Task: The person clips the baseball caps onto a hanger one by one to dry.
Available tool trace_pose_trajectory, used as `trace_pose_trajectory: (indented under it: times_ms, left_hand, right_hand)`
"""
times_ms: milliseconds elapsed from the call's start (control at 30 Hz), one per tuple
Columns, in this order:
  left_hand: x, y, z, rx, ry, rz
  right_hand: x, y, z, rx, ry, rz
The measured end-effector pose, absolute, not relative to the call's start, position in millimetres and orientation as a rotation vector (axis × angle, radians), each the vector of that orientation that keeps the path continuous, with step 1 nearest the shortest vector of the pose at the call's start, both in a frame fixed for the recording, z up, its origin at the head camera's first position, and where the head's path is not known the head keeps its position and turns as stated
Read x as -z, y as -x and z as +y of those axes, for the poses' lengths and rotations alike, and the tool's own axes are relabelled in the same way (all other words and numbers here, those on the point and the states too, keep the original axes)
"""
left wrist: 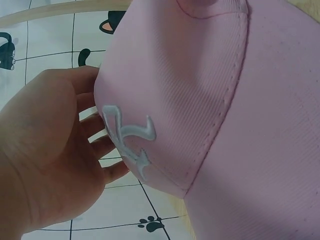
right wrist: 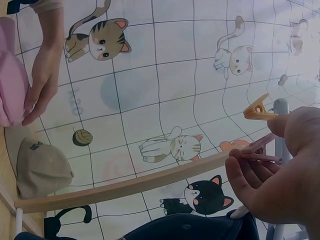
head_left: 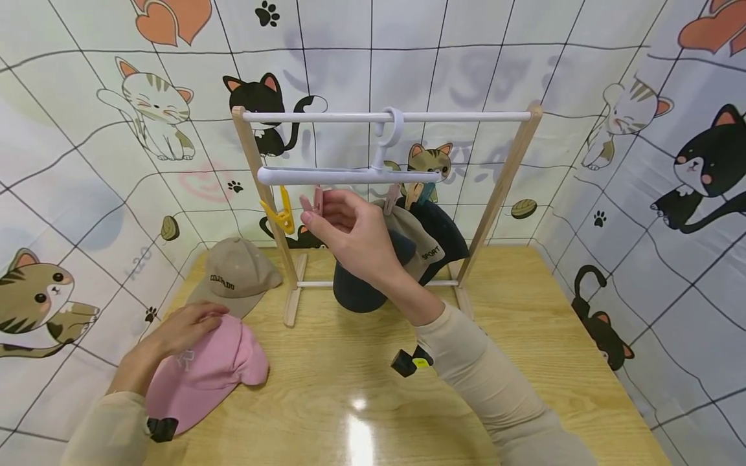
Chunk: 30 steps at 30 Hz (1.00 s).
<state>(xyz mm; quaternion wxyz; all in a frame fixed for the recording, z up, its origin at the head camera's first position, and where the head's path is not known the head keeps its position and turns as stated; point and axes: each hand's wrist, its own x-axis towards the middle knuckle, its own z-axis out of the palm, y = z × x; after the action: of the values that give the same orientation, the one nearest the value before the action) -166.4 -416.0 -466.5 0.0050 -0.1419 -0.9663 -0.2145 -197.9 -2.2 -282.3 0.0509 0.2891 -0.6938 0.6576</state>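
My right hand (head_left: 364,239) is raised just under the white hanger (head_left: 320,175), where its thumb and fingers pinch a pink clothespin (head_left: 318,200). To the left of that, a yellow clothespin (head_left: 283,212) hangs from the same bar. In the right wrist view both the pink clothespin (right wrist: 260,148) and the yellow clothespin (right wrist: 258,108) appear beside the thumb. My left hand (head_left: 186,330) rests on a pink cap (head_left: 204,375) lying on the table, fingers extended along its crown. Seen from the left wrist, the fingers touch the embroidered side of the pink cap (left wrist: 165,90), fingertips partly hidden.
The hanger hooks over a wooden rack (head_left: 495,194) with a white top rod. More clips hold a grey cap (head_left: 422,249) marked SPORT and dark caps (head_left: 358,291) behind my right arm. A beige cap (head_left: 236,268) sits left of the rack on the wooden table (head_left: 315,388).
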Motion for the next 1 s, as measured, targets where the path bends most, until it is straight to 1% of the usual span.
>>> trace_pose_trajectory:
  times_ms: [267,533,700,867,1000]
  left_hand:
    - [469,164,-419,0.639,0.404,-3.059]
    - [469,167,-423,0.672,0.423,-3.058]
    - [462,173,-425,0.69,0.411,-3.061]
    - [454,172,-424,0.76,0.342,-3.088]
    - [448,169,-423,0.838,0.338,-3.089]
  right_hand:
    - [283,200,-8,-2.022,-0.907,-2.065]
    - [280,202,-11,-2.04,-0.935,-2.043]
    - [275,206,-11,-2.022,-0.954,-2.01]
    - [273,209,-12,-2.004,-0.963,-1.998]
    - [272,211,-15,-1.983,-0.973,-1.998]
